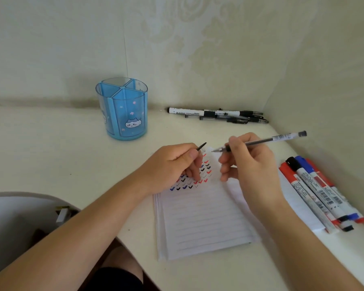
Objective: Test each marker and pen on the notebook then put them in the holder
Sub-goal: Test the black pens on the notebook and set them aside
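A lined notebook point(206, 223) lies open on the desk, its top rows filled with red, blue and black check marks. My right hand point(248, 162) holds an uncapped clear gel pen point(267, 140) above the page, tip pointing left. My left hand point(177, 164) pinches the pen's black cap point(202, 146) over the marks. The blue see-through holder point(122, 108) with a cat picture stands at the back left, nothing showing inside it.
Several black pens and a marker point(216, 115) lie by the back wall. Several red, blue and black markers point(322, 192) lie along the right wall on the notebook's edge. The white desk point(72, 148) curves at the front left; my knee shows below.
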